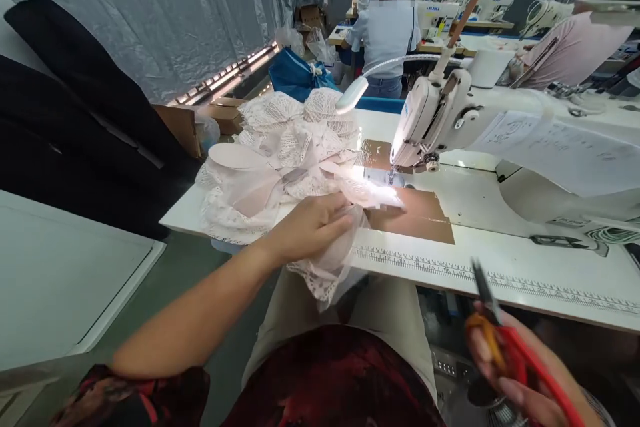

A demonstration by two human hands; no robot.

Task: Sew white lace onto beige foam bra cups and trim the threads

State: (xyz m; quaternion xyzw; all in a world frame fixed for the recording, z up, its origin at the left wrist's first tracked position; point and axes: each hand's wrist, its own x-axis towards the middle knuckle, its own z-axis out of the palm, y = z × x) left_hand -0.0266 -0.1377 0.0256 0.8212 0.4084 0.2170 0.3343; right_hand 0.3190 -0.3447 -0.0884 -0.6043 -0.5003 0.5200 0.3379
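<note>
My left hand [325, 223] is closed on a gathered part of a pale lace garment [250, 180] with sheer panels. The garment lies heaped on the left of the sewing table, and one lace end hangs over the front edge above my lap. A strip of it reaches toward the needle area of a white sewing machine [415, 113], lit by its lamp. Low on the right, off the table's front edge, my right hand [520, 367] grips scissors [525, 360] with red and orange handles. Their blades point up and away, slightly blurred.
A printed ruler strip [425, 263] runs along the table's front edge. Brown card [415, 213] lies by the needle plate. Behind are a blue bag [300, 77], cardboard boxes [223, 117] and a seated person [383, 33]. Black cloth [90, 113] hangs at left.
</note>
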